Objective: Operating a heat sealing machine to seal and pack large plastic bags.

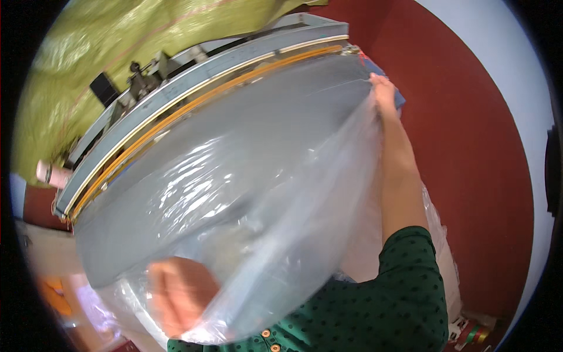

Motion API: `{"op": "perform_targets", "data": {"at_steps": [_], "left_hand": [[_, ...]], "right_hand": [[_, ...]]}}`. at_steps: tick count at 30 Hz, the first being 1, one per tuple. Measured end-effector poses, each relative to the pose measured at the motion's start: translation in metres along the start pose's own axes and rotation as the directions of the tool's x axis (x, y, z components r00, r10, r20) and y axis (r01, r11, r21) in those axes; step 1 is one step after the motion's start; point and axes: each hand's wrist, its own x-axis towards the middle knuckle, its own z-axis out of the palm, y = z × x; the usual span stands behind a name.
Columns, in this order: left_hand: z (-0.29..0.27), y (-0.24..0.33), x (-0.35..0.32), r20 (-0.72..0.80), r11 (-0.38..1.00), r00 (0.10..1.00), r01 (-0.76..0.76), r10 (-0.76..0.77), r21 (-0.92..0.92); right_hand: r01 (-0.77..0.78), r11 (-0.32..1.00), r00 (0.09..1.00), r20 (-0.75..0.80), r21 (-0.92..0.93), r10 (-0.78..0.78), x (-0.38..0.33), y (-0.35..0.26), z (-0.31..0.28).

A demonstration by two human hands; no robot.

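The right hand [384, 94] pinches the far end of the clear plastic sheet [331, 196], but the left hand [182, 296] is a blur by the near end, so I can't tell its grip. The sheet hangs partly over the grey tabletop [281, 94]; I think it's being spread, and needs smoothing next.

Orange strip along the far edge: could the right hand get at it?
Probably yes: the orange strip ends close to the right hand, nothing stands between, though that hand is pinching the clear sheet.
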Motion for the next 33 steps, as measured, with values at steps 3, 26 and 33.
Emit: {"op": "perform_targets", "data": {"at_steps": [3, 26, 33], "left_hand": [[-0.019, 0.040, 0.031, 0.569, 0.805, 0.645, -0.125, 0.510, -0.580], [0.005, -0.146, 0.154, 0.637, 0.220, 0.470, -0.672, -0.611, 0.707], [-0.093, -0.256, 0.241, 0.182, -0.338, 0.647, -0.593, -0.740, 0.731]], "right_hand": [[0.050, 0.999, 0.998, -0.034, -0.020, -0.051, 0.007, 0.013, -0.016], [-0.055, 0.904, 0.975, -0.220, -0.423, -0.044, 0.006, 0.006, 0.021], [-0.017, 0.999, 0.993, -0.119, -0.041, 0.012, 0.010, 0.014, 0.020]]}}
